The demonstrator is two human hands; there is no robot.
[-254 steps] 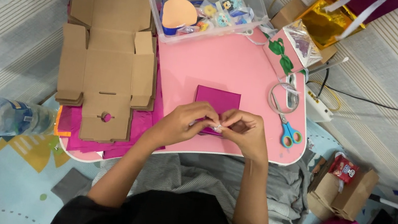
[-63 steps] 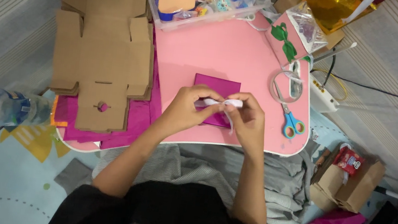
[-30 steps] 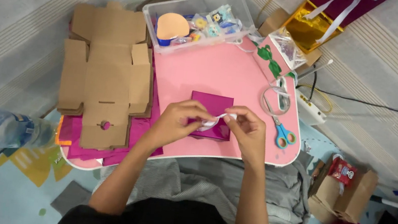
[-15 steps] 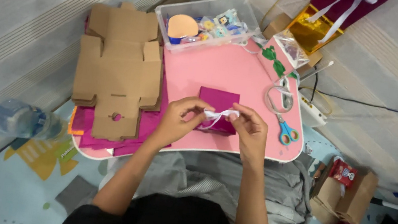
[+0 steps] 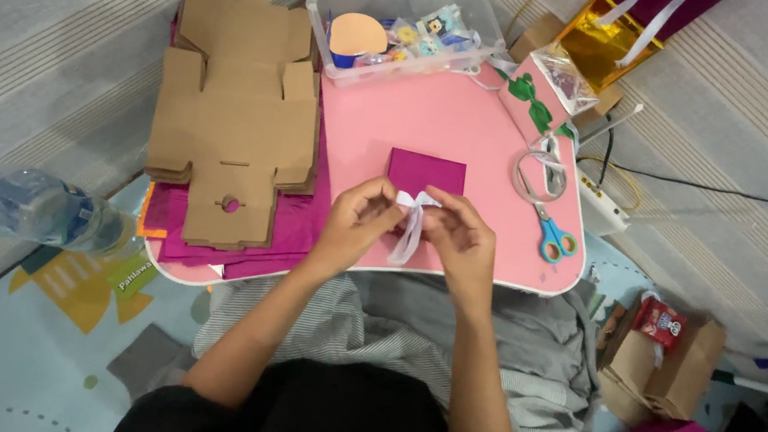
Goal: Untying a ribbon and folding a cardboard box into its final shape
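Observation:
My left hand (image 5: 359, 223) and my right hand (image 5: 455, 235) meet over the near part of a pink lap table (image 5: 434, 125). Together they pinch a white ribbon (image 5: 411, 219); its top is looped between my fingertips and its tails hang down toward me. Just beyond my fingers lies a small magenta box (image 5: 426, 172), flat on the table and partly hidden by my hands.
Flat brown cardboard box blanks (image 5: 230, 119) lie on magenta sheets (image 5: 284, 233) at left. A clear plastic tub (image 5: 407, 28) of small items stands at the back. Blue-handled scissors (image 5: 552, 237) and a ribbon coil (image 5: 541, 172) lie at right. A water bottle (image 5: 34, 207) rests on the floor mat.
The ribbon was held taut and level between my hands; now it is gathered into a loop with tails hanging down. The camera view has shifted slightly.

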